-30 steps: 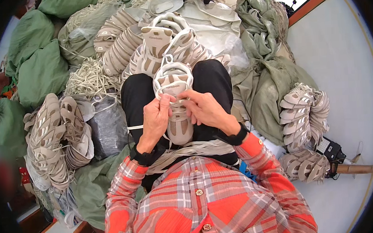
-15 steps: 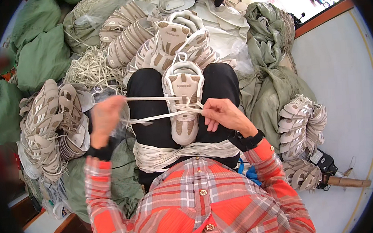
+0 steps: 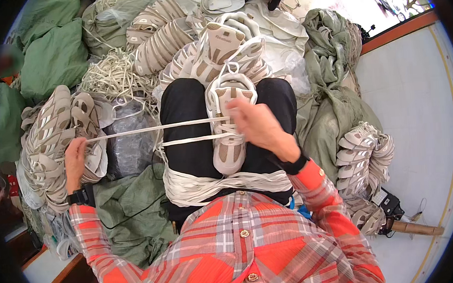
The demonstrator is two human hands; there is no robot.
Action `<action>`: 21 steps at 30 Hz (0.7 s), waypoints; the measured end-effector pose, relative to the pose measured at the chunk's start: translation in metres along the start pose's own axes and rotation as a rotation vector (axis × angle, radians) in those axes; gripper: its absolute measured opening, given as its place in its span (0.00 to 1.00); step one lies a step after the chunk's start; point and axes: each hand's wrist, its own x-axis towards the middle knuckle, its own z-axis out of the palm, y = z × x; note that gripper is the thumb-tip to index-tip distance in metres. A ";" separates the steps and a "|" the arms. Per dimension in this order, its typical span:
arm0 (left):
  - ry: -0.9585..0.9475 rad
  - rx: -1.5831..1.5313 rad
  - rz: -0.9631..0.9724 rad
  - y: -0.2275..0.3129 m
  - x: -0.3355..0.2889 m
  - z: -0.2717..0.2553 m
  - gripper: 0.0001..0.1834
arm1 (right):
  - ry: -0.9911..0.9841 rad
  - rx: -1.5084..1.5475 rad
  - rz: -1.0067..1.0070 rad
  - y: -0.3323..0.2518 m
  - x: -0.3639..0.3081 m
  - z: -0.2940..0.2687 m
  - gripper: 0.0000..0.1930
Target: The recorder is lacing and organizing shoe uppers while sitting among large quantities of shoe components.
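Observation:
A beige and white shoe upper [image 3: 229,158] stands between my thighs, toe end toward me, with a white shoelace [image 3: 159,127] threaded through its lower eyelets. Out to the left, my left hand [image 3: 75,157] is closed in a pinch on the lace, drawing one strand taut from the shoe. A second strand [image 3: 190,140] runs from the shoe to my left thigh. Over the right side of the eyelets is my right hand [image 3: 261,126], blurred at the fingertips, so what it grips is hidden. A bundle of white laces [image 3: 213,185] lies across my lap.
Another laced upper [image 3: 224,42] rests beyond my knees, by stacked uppers [image 3: 161,44] and a lace heap [image 3: 111,76]. More stacks stand left [image 3: 50,147] and right [image 3: 364,154]. Green sacks [image 3: 56,63] surround them; a white panel [image 3: 406,104] is at right.
My left hand has moved farther left, stretching the lace longer. My right hand has shifted up and left over the shoe's eyelets. The view has shifted slightly.

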 end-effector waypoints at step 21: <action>-0.430 -0.791 -0.074 0.257 0.031 0.165 0.12 | -0.129 -0.141 -0.417 -0.038 -0.037 0.060 0.07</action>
